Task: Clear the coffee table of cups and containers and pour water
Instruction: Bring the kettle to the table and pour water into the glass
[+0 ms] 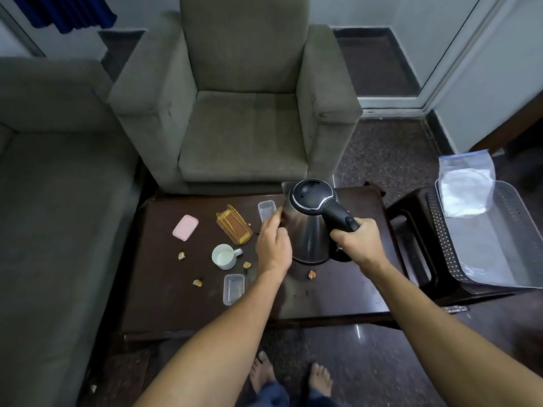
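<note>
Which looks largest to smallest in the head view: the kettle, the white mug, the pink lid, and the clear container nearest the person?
1. kettle, clearly largest.
2. clear container.
3. white mug and pink lid: they look about alike, so no ranking.

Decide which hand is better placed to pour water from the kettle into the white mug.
Right hand: it already grips the kettle by its handle. The left hand only rests against the kettle's side, nearer the white mug.

Head-worn view, steeply down, close over coffee table [164,304]
</note>
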Demonstrator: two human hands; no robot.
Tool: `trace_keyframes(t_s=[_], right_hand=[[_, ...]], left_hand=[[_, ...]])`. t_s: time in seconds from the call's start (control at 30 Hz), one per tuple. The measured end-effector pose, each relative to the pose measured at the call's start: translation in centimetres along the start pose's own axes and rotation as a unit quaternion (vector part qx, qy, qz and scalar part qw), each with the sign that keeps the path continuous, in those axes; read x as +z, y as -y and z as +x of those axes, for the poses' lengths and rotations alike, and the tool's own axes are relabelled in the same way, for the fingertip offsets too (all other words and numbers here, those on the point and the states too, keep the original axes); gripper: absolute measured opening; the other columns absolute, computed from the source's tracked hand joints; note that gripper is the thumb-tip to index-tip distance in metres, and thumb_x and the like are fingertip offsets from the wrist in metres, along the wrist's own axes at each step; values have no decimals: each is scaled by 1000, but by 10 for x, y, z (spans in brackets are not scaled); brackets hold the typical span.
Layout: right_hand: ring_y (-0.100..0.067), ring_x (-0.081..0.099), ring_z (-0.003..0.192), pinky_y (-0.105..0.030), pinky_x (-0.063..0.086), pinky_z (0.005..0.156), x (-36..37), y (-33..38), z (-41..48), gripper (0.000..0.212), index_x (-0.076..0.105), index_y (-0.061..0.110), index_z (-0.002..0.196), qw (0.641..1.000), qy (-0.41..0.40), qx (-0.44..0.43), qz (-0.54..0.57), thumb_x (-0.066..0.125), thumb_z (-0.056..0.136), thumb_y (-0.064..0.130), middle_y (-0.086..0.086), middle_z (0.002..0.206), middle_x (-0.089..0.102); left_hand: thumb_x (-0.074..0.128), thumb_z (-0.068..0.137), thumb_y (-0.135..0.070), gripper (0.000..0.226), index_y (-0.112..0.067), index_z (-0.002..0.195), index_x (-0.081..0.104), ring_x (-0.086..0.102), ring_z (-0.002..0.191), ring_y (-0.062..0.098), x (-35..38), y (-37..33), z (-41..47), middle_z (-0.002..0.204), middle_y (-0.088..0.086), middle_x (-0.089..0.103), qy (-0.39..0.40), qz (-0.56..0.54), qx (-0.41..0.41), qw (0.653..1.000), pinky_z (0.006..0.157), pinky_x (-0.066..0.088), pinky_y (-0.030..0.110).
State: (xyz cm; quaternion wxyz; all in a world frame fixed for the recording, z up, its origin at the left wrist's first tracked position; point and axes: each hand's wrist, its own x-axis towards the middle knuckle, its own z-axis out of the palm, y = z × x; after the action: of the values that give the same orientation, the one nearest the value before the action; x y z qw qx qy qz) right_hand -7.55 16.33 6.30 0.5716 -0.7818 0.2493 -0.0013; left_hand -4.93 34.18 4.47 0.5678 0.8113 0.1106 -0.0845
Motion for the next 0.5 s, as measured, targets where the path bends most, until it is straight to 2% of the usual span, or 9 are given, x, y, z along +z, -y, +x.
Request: trace_keyframes(t_s=[0.2,0.4,0.5], right_hand=[[-17,39,58,-36,33,56,2,-14,-5,24,40,14,54,999,27,13,-42,64,57,16,-5,57,41],[-19,42,56,-34,37,55,4,-31,-13,22,45,13,52,994,47,20,-96,65,56,20,-4,56,45],[-20,44,55,-33,38,54,5,-40,-16,22,46,13,53,990,49,28,-128,65,55,23,-3,56,46]], left_hand=[[41,98,2,58,-19,148,59,49,142,22,2,20,-18,149,2,59,-10,-17,-37,999,124,35,41],[43,98,1,57,-19,150,56,50,143,20,11,42,-40,155,1,55,-14,-33,-84,996,118,36,28],[42,98,2,59,-20,151,56,48,144,18,13,53,-49,156,0,55,-13,-51,-104,993,121,35,29]])
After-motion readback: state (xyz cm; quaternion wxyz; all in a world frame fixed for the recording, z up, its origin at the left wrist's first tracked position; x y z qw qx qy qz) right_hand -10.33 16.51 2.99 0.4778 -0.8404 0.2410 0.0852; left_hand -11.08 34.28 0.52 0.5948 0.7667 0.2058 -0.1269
